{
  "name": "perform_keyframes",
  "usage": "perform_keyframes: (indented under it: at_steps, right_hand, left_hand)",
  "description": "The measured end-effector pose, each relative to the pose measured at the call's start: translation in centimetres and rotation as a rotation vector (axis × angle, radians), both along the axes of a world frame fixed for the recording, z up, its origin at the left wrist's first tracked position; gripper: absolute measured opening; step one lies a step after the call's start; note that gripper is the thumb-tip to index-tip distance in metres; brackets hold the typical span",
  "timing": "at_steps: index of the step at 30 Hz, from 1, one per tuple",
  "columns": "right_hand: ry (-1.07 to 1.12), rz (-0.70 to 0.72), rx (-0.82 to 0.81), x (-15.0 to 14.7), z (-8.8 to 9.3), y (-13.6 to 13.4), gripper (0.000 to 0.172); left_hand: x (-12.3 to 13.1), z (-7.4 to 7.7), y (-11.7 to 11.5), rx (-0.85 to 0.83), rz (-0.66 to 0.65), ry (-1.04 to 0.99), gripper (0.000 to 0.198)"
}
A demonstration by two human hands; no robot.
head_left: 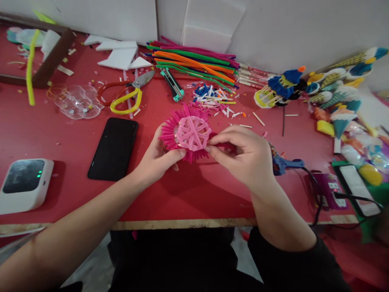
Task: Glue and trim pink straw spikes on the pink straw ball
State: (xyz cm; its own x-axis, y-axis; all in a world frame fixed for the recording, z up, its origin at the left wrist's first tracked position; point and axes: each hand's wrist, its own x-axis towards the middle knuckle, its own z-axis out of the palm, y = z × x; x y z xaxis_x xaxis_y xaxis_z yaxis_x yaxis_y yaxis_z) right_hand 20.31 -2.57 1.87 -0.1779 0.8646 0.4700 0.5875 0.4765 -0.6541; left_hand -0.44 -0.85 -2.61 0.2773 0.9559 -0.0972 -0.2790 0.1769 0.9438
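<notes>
Around the pink spiky craft piece, held just above the red counter, lie a black phone to its left, scissors and a clear compartmented tray farther left and behind, and a bundle of coloured straws behind it with cut straw bits nearer. The left hand grips the piece's left side; the right hand pinches its right edge. What the tray holds is too small to tell.
</notes>
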Motion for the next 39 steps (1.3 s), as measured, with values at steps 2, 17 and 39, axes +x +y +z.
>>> perform_keyframes:
  at_steps: [2,17,39]
  right_hand:
    - [0.017,0.005,-0.015,0.0,0.0,0.0,0.009]
    - [0.094,-0.043,-0.057,-0.1,-0.5,0.0,0.010]
    - [0.170,-0.038,-0.102,-0.1,-1.2,0.4,0.026]
  left_hand:
    - [0.0,0.0,0.0,-0.005,-0.004,0.010,0.067]
    - [-0.2,0.1,0.2,-0.197,0.008,0.008,0.048]
    - [0.2,0.7,0.3,-0.235,0.094,-0.039,0.069]
